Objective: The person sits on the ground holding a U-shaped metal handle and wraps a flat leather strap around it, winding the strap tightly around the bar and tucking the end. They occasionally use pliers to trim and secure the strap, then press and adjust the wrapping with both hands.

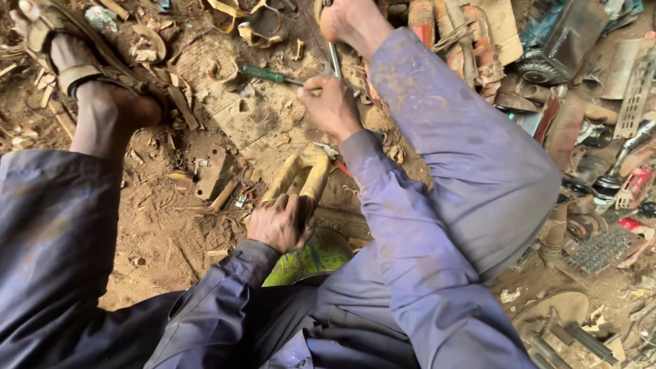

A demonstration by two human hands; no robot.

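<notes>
Our left hand (pixel 277 222) grips a yellowish wooden U-shaped piece (pixel 302 174) on the dirt floor (pixel 160 219); our right hand (pixel 330 104) pinches a green-handled screwdriver (pixel 272 74).

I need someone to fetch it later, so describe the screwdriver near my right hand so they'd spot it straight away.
Start at the flat wooden board lying on the dirt between the person's two feet. At its upper edge, just left of the right hand, lies the screwdriver, its metal shaft pointing at that hand. Its dark green handle sets it apart from the tan wood scraps and the bare metal tool beside it.
</notes>
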